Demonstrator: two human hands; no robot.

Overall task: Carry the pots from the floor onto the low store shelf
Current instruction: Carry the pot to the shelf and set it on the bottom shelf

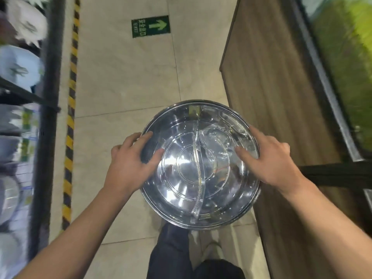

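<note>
On your left stands a dark rack [51,77] of blurred white plates [18,67], with a yellow-and-black strip [70,125] on the floor [124,77] along its foot. Your left hand [128,168] clasps the left rim of the pot [199,164]: thumb and one finger lie inside the bowl, the other fingers [128,140] curl over the outer edge, so the hand is closed on the rim. The pot is a wide, shiny steel one with a curved divider down its middle and clear wrapping across it; it hangs in the air between your hands, above the floor and your legs, close by the wooden unit [271,87] on the right. Your right hand [269,160] mirrors the hold on the right rim, thumb inside, fingers wrapped over the edge. Keep both grips level and even, since the polished metal and loose film look slippery, and mind the rim as you swing toward a shelf. I judge you are mid-carry; which shelf is the target I cannot tell. A green exit arrow [151,26] marks the pale tiles ahead, and farther right, past the unit, a glass front shows green foliage [346,57].
</note>
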